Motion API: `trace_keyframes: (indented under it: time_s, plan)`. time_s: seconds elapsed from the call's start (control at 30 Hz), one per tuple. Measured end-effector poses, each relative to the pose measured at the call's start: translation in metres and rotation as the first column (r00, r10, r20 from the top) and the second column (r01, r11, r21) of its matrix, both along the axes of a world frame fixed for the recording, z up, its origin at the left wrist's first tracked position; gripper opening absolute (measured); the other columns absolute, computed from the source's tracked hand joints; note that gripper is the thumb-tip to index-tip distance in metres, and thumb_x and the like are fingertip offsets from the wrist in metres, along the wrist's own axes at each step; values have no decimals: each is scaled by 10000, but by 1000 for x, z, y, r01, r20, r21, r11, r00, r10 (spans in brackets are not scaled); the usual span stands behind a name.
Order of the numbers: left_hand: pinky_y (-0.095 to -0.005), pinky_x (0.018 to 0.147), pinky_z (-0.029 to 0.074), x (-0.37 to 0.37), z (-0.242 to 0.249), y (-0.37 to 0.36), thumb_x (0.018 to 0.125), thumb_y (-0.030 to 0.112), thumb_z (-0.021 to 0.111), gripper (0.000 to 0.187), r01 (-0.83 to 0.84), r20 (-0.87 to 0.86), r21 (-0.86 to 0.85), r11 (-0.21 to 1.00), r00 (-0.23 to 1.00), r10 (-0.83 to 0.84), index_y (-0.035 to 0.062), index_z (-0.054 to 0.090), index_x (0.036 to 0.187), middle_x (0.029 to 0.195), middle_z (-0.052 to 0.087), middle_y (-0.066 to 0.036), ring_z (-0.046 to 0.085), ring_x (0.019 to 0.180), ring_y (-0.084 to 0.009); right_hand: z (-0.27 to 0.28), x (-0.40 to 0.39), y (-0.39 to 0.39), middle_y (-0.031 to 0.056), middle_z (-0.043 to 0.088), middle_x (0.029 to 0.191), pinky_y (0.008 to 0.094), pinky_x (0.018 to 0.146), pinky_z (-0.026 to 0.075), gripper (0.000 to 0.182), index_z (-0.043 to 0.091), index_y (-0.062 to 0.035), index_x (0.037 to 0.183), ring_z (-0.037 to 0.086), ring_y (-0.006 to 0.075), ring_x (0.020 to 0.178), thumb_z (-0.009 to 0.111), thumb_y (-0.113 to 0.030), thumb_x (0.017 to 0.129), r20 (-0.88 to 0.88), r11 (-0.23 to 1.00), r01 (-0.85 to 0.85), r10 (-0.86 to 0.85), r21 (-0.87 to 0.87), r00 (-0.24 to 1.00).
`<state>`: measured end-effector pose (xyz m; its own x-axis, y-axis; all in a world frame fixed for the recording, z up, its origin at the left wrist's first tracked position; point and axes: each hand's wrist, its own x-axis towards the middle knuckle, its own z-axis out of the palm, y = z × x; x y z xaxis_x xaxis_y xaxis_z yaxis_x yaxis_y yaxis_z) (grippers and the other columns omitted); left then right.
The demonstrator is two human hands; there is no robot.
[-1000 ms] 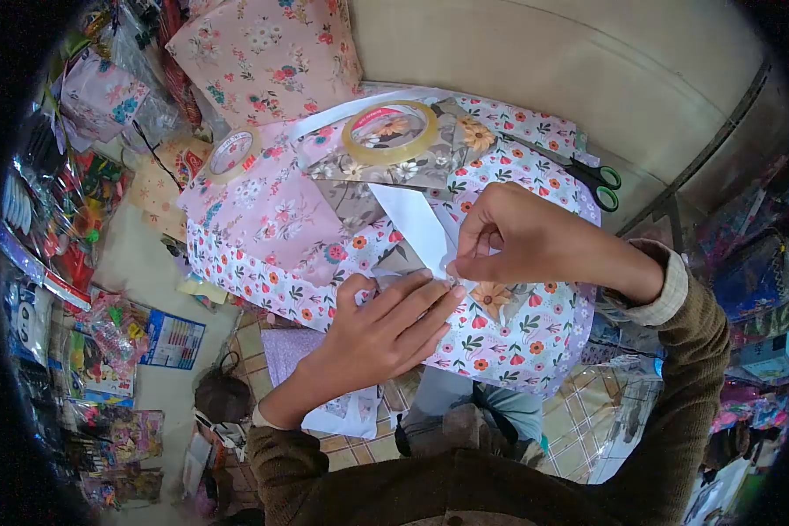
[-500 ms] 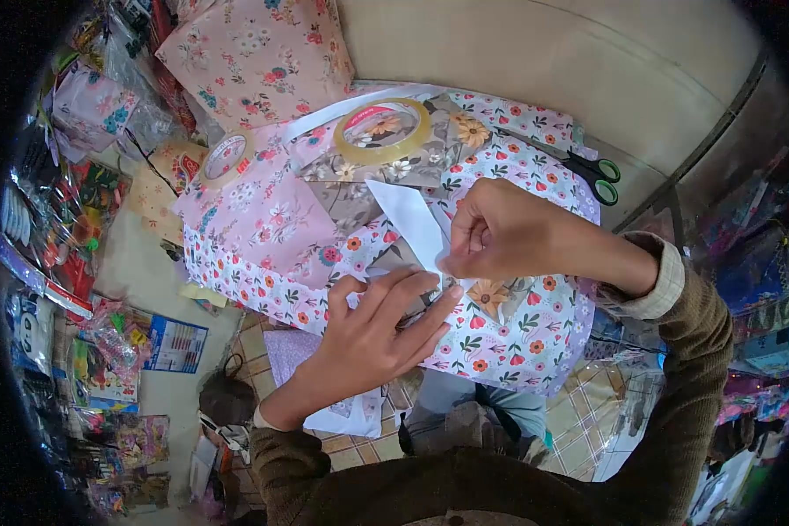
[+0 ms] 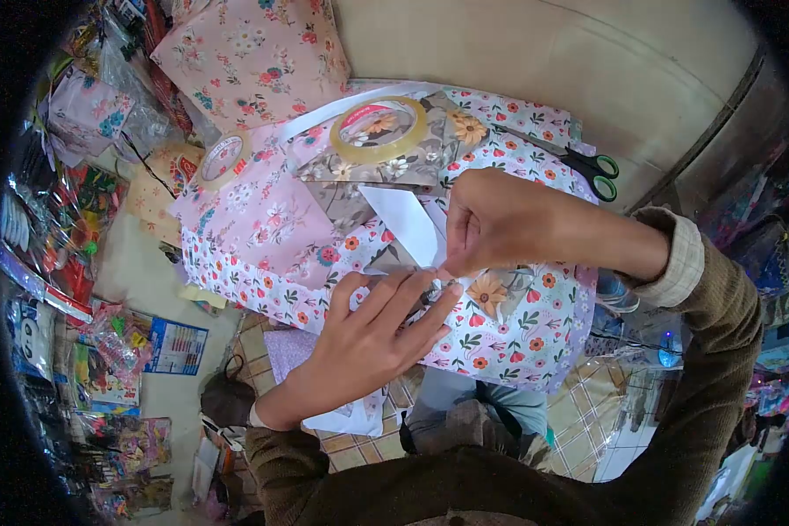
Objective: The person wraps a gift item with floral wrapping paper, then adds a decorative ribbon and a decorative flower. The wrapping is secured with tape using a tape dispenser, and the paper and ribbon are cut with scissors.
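A piece of grey floral wrapping paper (image 3: 488,294) lies folded before me, its white underside (image 3: 401,219) showing as a pointed flap. My right hand (image 3: 504,223) pinches this paper near the flap's lower end, thumb and fingers closed. Just left of it, my left hand (image 3: 359,337) presses on the paper with its fingers stretched and apart, their tips almost touching my right fingers. Whatever lies under the fingertips is hidden. Beneath everything spreads white wrapping paper with red and orange flowers (image 3: 473,364).
A large tape roll (image 3: 373,156) rests on more grey floral paper beyond my hands. A smaller tape roll (image 3: 209,180) sits on pink floral paper (image 3: 276,219). Black-and-green scissors (image 3: 598,171) lie at the far right. A pink floral box (image 3: 254,61) stands at the back left.
My right wrist and forearm have shifted slightly right, and the hand has tilted a little, with its fingertips still at the fold. The left hand stays nearly in place.
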<state>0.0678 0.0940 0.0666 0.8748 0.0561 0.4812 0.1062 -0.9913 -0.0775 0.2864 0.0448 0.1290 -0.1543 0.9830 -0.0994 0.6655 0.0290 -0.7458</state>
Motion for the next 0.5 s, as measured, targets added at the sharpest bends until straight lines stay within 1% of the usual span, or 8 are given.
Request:
trace_keyframes:
  time_s: [0.1, 0.2, 0.3, 0.4, 0.5]
  plan:
    - [-381, 903, 322, 0, 1, 3, 779, 299, 685, 439, 28, -4, 54, 998, 1000, -28, 148, 602, 1183, 1124, 559, -31, 534, 959, -138, 0, 4, 9, 58, 638, 634, 246, 515, 435, 191, 700, 44, 779, 571, 85, 582, 741, -134, 727, 9, 987, -88, 90, -136, 996]
    - [-385, 907, 327, 0, 1, 4, 775, 297, 687, 442, 29, -2, 55, 998, 1000, -29, 140, 604, 1180, 1115, 560, -33, 532, 957, -144, -2, 10, 9, 66, 663, 669, 227, 530, 450, 212, 703, 43, 818, 590, 74, 605, 740, -148, 735, -72, 983, -115, 105, -146, 992]
    - [-384, 899, 336, 1, 2, 3, 770, 297, 692, 447, 27, 2, 69, 997, 1000, -27, 135, 605, 1178, 1108, 561, -32, 531, 962, -149, 10, 10, 8, 72, 675, 679, 213, 545, 462, 195, 704, 41, 824, 605, 79, 609, 720, -137, 747, -70, 957, -101, 84, -272, 994]
    - [-386, 893, 342, 1, 1, 3, 767, 297, 693, 450, 28, 1, 62, 998, 1000, -28, 137, 605, 1178, 1106, 559, -32, 531, 963, -153, 10, 9, 8, 63, 665, 643, 224, 514, 440, 208, 702, 38, 802, 584, 80, 562, 693, -168, 774, -62, 961, -162, 152, -226, 986]
    - [-391, 902, 340, 1, 0, 4, 767, 296, 692, 450, 41, 0, 40, 998, 999, -42, 139, 603, 1179, 1105, 557, -32, 533, 964, -158, 16, 5, 12, 58, 647, 605, 248, 481, 406, 255, 690, 40, 772, 551, 79, 519, 673, -213, 793, 114, 955, -141, 175, -259, 978]
